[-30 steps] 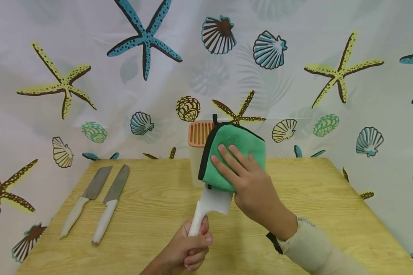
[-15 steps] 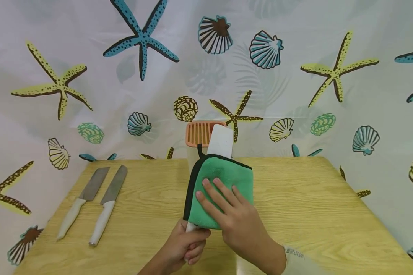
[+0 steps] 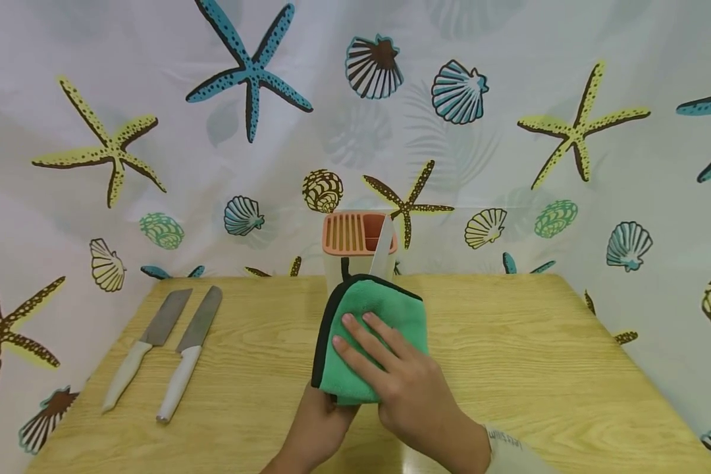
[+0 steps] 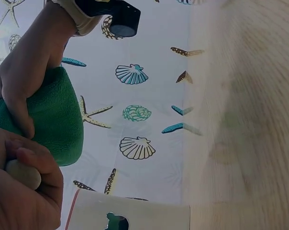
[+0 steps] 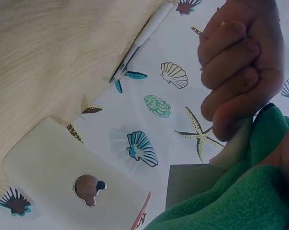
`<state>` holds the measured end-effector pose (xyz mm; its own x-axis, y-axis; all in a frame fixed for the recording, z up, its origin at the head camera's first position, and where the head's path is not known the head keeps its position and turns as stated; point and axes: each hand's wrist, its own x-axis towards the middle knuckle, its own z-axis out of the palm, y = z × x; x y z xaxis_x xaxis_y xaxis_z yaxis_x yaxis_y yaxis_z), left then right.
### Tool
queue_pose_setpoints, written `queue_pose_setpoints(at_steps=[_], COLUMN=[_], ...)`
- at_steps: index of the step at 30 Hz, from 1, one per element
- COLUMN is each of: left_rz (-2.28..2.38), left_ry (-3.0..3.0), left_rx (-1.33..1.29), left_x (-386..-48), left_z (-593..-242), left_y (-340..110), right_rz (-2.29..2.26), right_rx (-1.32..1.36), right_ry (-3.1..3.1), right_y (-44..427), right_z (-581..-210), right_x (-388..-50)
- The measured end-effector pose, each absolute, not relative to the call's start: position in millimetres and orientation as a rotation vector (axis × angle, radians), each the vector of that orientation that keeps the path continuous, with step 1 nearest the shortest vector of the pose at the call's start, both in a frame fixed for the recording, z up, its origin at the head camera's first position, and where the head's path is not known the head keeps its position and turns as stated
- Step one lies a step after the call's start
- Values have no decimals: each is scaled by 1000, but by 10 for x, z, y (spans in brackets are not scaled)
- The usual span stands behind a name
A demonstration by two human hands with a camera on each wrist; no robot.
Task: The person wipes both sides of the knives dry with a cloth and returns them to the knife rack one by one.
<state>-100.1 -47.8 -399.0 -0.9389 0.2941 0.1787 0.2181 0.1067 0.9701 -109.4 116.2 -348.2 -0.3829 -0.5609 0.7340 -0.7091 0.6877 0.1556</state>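
Observation:
My left hand [image 3: 316,424] grips the white handle [image 5: 236,143] of a broad-bladed knife, held up over the table. In the left wrist view the handle's butt [image 4: 24,175] pokes out of the curled fingers. A green cloth [image 3: 399,306] with black edging lies over the lower blade and handle. My right hand [image 3: 415,395] holds this cloth, long fingers spread across its near face, thumb on its other side in the left wrist view. Above the cloth, the upper blade [image 3: 382,247] shows as a narrow strip. The right wrist view shows bare blade [image 5: 187,184] beside the cloth.
Behind the hands stands a cream knife block [image 5: 53,163] with an orange slotted top [image 3: 345,235]. Two white-handled knives, a left one [image 3: 164,319] and a right one [image 3: 200,322], lie at the wooden table's [image 3: 509,355] left. A patterned curtain [image 3: 308,145] hangs behind.
The cloth and right hand have slid from the upper blade down toward the handle, uncovering the blade's top. The blade has turned from broadside to nearly edge-on.

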Motion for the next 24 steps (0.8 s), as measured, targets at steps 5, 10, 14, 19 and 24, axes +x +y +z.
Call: queue_pose_setpoints(at_steps=[5,10,14,19,24], left_rz=[1936,1933,1927,1909,1871], left_ry=[2380,2441,2418,2372,2405], left_rx=[515,484,441,431,472], left_x=[-982,-956,-908,-864,-852], left_z=[-3990,-3980,-3978,-3985,-3999], left_y=[-441,-396,-368,-343,-329], right_rz=[312,384,400,452,479], right_rx=[928,836,750,668,650], right_ry=[-2119,-2169,-2215,-2214,-2192], right_y=[1173,1241,1333,1436,1444], right_z=[-3419,-3318,-3238,-3130,-3149], right_x=[-1159,-1301,-1443,-1607,-1610])
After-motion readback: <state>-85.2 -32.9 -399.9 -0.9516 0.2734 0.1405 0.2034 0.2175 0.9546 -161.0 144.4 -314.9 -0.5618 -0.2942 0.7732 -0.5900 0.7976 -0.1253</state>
